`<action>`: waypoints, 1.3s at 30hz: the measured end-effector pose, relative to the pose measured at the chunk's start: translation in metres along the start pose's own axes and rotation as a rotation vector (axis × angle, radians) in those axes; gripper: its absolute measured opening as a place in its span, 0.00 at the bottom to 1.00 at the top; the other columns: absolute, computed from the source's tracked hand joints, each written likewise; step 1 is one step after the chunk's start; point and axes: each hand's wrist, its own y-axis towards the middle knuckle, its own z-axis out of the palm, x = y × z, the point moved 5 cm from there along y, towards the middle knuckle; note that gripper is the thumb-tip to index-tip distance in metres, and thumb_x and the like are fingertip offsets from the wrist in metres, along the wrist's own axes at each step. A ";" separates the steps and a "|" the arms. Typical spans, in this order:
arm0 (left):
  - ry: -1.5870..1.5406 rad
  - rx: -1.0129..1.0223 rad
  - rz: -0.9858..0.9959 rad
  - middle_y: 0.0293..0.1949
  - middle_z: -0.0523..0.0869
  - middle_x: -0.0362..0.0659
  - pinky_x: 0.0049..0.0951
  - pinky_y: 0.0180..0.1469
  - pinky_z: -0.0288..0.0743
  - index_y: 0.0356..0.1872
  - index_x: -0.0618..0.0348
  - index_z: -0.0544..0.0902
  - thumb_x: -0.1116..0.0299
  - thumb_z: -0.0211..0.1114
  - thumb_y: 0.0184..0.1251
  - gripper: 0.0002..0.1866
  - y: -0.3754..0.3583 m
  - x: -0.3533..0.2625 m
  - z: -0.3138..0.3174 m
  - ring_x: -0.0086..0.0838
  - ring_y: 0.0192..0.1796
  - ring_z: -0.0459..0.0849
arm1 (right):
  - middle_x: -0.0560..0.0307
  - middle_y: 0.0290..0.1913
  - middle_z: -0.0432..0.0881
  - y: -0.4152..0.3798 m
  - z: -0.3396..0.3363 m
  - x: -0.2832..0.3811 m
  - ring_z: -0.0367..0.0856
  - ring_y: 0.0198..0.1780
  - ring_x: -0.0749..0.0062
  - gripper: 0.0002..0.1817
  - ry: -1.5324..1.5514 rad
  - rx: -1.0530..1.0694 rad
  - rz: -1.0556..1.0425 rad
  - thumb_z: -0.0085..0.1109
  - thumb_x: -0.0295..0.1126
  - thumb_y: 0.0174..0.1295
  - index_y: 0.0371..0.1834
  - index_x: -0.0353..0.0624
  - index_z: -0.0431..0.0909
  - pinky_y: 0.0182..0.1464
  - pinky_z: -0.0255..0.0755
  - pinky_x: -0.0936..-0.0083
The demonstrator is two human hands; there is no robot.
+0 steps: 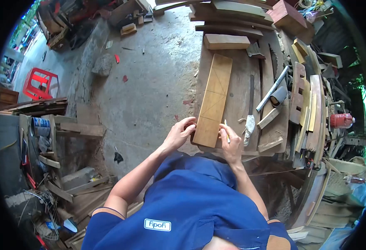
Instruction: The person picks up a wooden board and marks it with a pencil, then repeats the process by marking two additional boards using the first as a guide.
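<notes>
Two hands flank one plank (213, 100) on the workbench (239, 104), its length running away from the person; left hand (178, 135) grips its near-left edge; right hand (230, 143) pinches a pencil (226, 130) beside its near-right corner.

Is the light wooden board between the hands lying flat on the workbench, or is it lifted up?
Flat. The board rests on the workbench; the left hand and right hand touch its near end.
</notes>
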 end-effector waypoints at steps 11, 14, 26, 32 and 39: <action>-0.025 -0.104 -0.061 0.49 0.82 0.46 0.31 0.56 0.80 0.67 0.63 0.74 0.68 0.72 0.67 0.29 -0.017 0.004 -0.002 0.30 0.49 0.84 | 0.41 0.51 0.86 -0.006 0.014 0.030 0.86 0.53 0.48 0.14 -0.152 0.153 -0.292 0.57 0.30 0.72 0.57 0.38 0.81 0.55 0.80 0.59; 0.080 -0.279 0.246 0.44 0.84 0.42 0.29 0.49 0.82 0.63 0.66 0.76 0.73 0.73 0.64 0.26 -0.023 -0.015 -0.009 0.26 0.43 0.85 | 0.40 0.51 0.86 -0.002 -0.001 0.041 0.86 0.53 0.45 0.14 -0.084 0.046 -0.277 0.55 0.30 0.74 0.58 0.37 0.82 0.55 0.80 0.59; 1.073 -0.274 1.119 0.35 0.71 0.35 0.50 0.70 0.73 0.49 0.42 0.89 0.69 0.78 0.52 0.20 -0.043 -0.061 0.009 0.29 0.42 0.76 | 0.36 0.58 0.83 0.022 -0.029 -0.009 0.87 0.55 0.59 0.29 0.630 -0.192 0.284 0.51 0.44 0.79 0.70 0.29 0.70 0.48 0.86 0.72; 1.068 -0.159 1.023 0.47 0.78 0.37 0.50 0.69 0.68 0.56 0.41 0.86 0.62 0.72 0.56 0.22 -0.037 -0.038 0.012 0.31 0.52 0.78 | 0.39 0.59 0.83 0.030 -0.004 -0.011 0.87 0.56 0.63 0.27 0.424 -0.118 0.187 0.53 0.40 0.78 0.71 0.30 0.70 0.49 0.85 0.73; 1.083 -0.159 1.006 0.48 0.78 0.37 0.49 0.70 0.69 0.56 0.40 0.86 0.62 0.72 0.57 0.22 -0.035 -0.030 0.010 0.31 0.52 0.78 | 0.38 0.61 0.83 0.028 0.006 -0.007 0.84 0.62 0.52 0.25 0.202 -0.059 0.112 0.53 0.38 0.77 0.70 0.32 0.72 0.62 0.78 0.64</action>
